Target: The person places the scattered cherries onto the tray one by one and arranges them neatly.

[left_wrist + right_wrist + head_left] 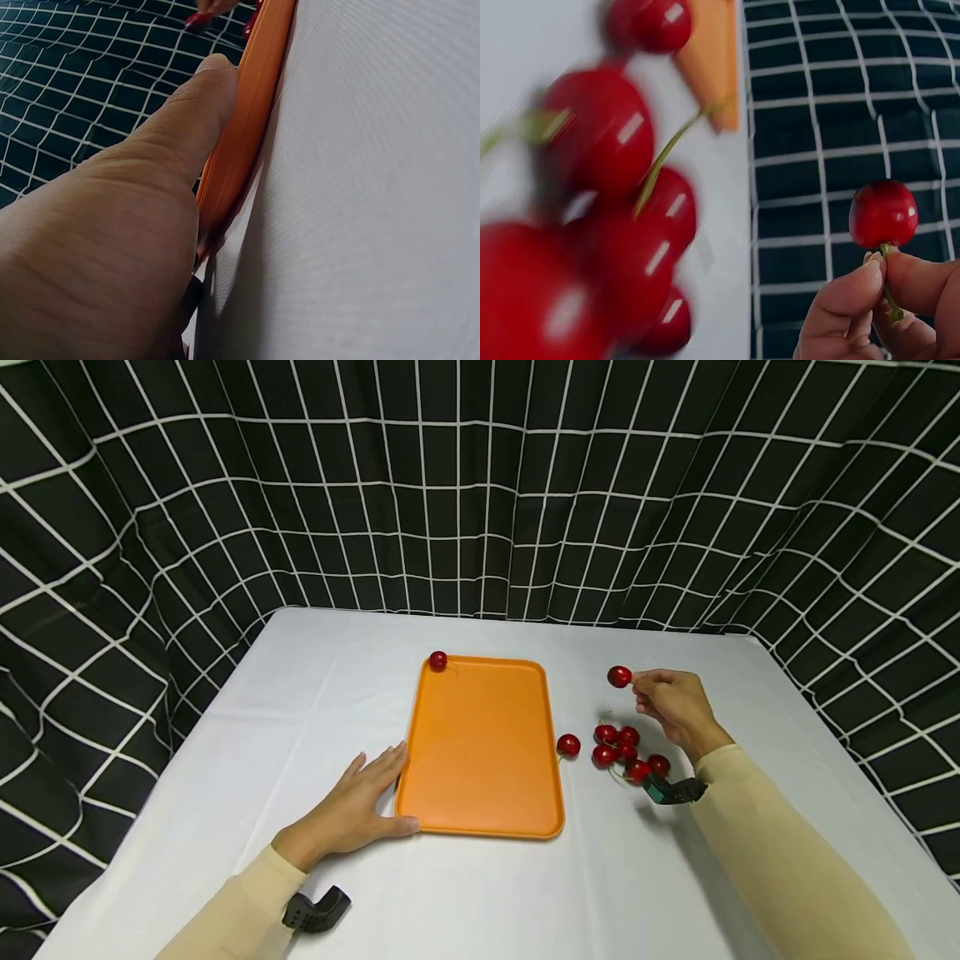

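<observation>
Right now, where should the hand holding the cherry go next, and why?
Probably left, over the orange tray, to set it down. The right hand pinches a cherry by its stem, above the table. One cherry in the tray sits at its far corner, and the left hand steadies the tray's edge.

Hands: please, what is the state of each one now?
Left hand: open, fingers flat against the orange tray.
Right hand: fingers pinch a cherry by its stem.

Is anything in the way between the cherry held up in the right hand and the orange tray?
Nothing visible. The right hand pinches a cherry by its stem above the table; only bare cloth lies between it and the orange tray. The loose cherries lie nearer the person.
</observation>
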The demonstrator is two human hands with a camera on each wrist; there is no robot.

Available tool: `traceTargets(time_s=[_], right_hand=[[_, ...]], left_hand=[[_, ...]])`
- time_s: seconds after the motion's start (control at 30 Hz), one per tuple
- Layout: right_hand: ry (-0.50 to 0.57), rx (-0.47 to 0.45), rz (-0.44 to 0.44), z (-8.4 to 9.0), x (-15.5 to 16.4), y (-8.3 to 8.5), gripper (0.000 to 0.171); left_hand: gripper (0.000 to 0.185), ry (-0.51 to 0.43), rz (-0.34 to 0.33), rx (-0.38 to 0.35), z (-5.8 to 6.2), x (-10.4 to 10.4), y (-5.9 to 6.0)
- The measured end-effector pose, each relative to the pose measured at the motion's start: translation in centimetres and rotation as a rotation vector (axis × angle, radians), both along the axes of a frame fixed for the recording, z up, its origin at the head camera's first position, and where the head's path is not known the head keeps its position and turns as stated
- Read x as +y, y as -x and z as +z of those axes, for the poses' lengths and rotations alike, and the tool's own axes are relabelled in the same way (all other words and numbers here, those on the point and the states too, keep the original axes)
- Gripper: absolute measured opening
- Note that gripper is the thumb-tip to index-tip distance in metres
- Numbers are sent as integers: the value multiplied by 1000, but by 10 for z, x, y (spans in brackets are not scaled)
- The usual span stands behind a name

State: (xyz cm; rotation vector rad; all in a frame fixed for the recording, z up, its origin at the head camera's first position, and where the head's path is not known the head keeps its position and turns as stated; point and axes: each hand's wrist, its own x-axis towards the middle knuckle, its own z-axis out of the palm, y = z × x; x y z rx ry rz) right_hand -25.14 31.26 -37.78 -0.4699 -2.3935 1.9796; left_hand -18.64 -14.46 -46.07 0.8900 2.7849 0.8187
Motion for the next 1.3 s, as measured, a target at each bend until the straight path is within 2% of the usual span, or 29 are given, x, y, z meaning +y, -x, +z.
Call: traceTargets(time_s=[0.23, 0.37, 0.53, 0.8, 1.1, 1.2, 1.3], right_hand=[[79, 29, 58, 14, -53, 26, 31], [83, 28, 94, 13, -88, 45, 29], [44, 29, 146, 2, -130, 67, 24], [-80, 2, 202, -13, -191, 88, 18], [-153, 51, 185, -39, -224, 100, 12], [-176, 78, 172, -45, -234, 103, 12], [-198, 66, 155, -49, -244, 105, 12]], left_hand=[[110, 20, 5, 0, 1, -2, 1], [109, 33, 7, -5, 1, -3, 3], [109, 49, 11, -20, 0, -3, 5], [108, 60, 14, -27, 0, -7, 5], [111, 75, 1, -47, 2, -3, 5], [112, 75, 10, -42, 1, -4, 6], [112, 66, 17, -40, 0, -7, 6]])
